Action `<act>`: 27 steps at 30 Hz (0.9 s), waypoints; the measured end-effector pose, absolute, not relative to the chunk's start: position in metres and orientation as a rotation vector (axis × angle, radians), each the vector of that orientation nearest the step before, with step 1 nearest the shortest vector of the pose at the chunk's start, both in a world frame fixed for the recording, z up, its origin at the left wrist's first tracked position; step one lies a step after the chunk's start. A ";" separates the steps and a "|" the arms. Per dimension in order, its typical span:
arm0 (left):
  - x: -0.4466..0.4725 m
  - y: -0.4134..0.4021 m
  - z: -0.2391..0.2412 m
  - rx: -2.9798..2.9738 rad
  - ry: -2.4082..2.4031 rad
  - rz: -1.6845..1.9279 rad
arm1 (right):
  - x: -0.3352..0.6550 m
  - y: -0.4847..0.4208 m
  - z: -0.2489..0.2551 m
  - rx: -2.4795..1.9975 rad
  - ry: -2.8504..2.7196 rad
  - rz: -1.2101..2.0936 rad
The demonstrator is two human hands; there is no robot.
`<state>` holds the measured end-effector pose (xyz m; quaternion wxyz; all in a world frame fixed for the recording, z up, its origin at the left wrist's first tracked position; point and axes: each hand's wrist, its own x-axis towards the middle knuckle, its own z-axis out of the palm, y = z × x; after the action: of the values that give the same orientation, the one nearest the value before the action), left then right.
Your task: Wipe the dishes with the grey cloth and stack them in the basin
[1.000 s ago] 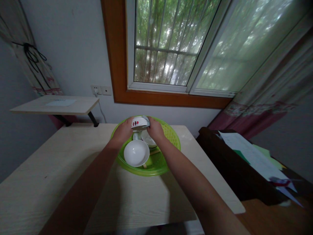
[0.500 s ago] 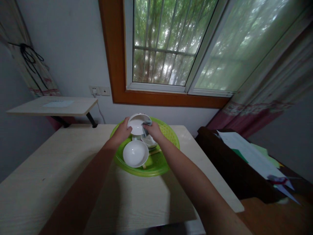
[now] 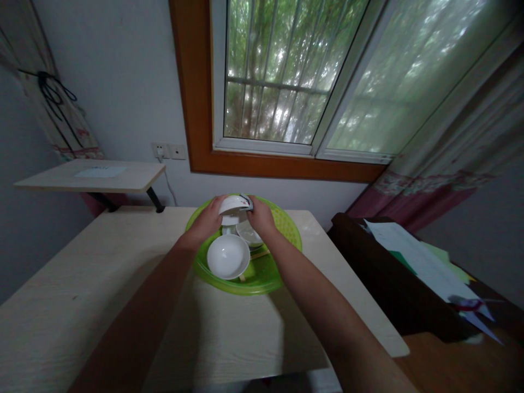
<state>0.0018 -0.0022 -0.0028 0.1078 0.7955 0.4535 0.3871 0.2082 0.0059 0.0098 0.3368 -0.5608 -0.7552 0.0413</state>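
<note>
My left hand (image 3: 210,217) grips the left rim of a white bowl (image 3: 233,204), which is tipped so its patterned outer side shows. At the bowl's right rim my right hand (image 3: 260,214) is closed on a greyish cloth (image 3: 246,202), pressed against the bowl. Below them is a round green basin (image 3: 266,281). In it sit a white bowl (image 3: 228,256) at the front and another white bowl (image 3: 249,233) behind it to the right. Light wooden chopsticks (image 3: 259,255) lie partly under the front bowl. A small white vessel behind is mostly hidden.
The basin stands on a pale wooden table (image 3: 135,305). A small raised shelf (image 3: 123,177) with a paper on it is at the back left. To the right is a dark brown piece of furniture (image 3: 368,267) with papers (image 3: 413,262). A window (image 3: 278,82) is behind.
The held bowl has tilted over, from its inside facing me to its outer side showing. My right hand with the cloth has shifted onto the bowl's right rim.
</note>
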 end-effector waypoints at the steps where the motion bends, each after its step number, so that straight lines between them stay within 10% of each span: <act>1: 0.002 -0.003 -0.003 2.348 1.335 1.135 | 0.208 0.004 0.012 -1.454 -1.989 0.087; 27: 0.001 -0.002 0.003 2.039 1.175 1.322 | 0.209 0.036 -0.019 -1.369 -1.659 0.587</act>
<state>0.0009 -0.0016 0.0031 0.2192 0.7370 0.4248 0.4778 0.2085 0.0362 -0.0193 0.4406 -0.5511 -0.6680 0.2364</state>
